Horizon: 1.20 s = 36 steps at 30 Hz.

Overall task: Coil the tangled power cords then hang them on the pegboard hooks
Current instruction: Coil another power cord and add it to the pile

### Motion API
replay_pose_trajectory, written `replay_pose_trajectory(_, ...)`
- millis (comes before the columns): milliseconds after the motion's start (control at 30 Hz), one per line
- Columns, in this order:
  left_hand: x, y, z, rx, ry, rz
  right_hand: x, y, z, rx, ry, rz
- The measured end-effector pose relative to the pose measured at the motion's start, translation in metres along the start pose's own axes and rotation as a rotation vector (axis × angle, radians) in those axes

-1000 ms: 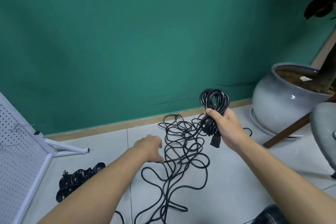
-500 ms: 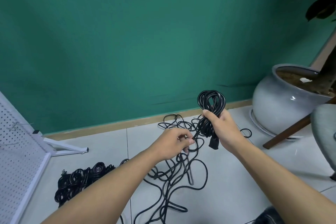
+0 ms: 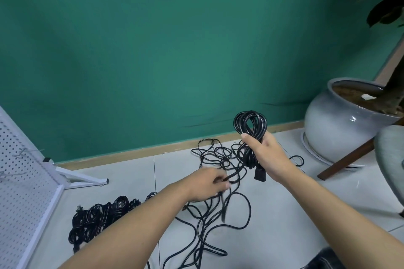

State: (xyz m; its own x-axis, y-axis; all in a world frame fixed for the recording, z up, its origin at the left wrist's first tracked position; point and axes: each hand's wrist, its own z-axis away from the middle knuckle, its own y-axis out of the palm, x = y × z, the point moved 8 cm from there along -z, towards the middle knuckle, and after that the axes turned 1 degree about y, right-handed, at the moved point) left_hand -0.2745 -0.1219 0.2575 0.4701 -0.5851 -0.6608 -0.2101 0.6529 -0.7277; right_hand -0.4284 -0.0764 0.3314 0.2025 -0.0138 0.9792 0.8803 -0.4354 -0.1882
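My right hand [image 3: 265, 156] grips a partly wound coil of black power cord [image 3: 250, 123], held upright above the floor, with its plug end [image 3: 260, 173] hanging below the fist. A strand runs from the coil down to my left hand [image 3: 206, 183], which pinches it just above the tangled black cord [image 3: 218, 209] spread over the floor tiles. A pile of other black cords [image 3: 98, 216] lies on the floor to the left. The white pegboard [image 3: 19, 181] leans at the far left, with thin wire hooks [image 3: 24, 153] on it.
A large grey plant pot [image 3: 336, 124] stands at the right against the green wall. A brown wooden leg [image 3: 349, 155] and a grey chair seat [image 3: 391, 159] are at the right edge. The pegboard's white foot [image 3: 85, 178] reaches onto the tiles.
My left hand came up from the floor tangle, took a strand beside the coil, then drew it back down and left. My right hand stays holding the coil.
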Motion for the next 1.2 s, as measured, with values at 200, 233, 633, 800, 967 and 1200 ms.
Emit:
replay_pose_trajectory(200, 0.012, -0.038, 0.003, -0.145, 0.008, -0.098, -0.011, -0.013, -0.004, -0.027, 0.016, 0.288)
replay_pose_trajectory(233, 0.004, -0.051, 0.004, -0.225, 0.068, -0.127, -0.014, -0.012, -0.004, -0.014, 0.034, 0.373)
replay_pose_trajectory(633, -0.044, -0.094, 0.024, -0.543, 0.282, -0.230, -0.008, 0.041, 0.026, 0.515, 0.108, 0.468)
replay_pose_trajectory(800, -0.033, -0.101, 0.022, -0.486, 0.228, 0.098, -0.012, 0.050, 0.035, 0.571, 0.271, 0.198)
replay_pose_trajectory(967, -0.026, -0.094, 0.017, -0.378, 0.221, 0.093, -0.022, 0.055, 0.035, 0.558, 0.385, 0.041)
replay_pose_trajectory(1200, -0.018, -0.094, 0.015, -0.345, 0.194, 0.157, -0.028, 0.069, 0.038, 0.596, 0.451, -0.117)
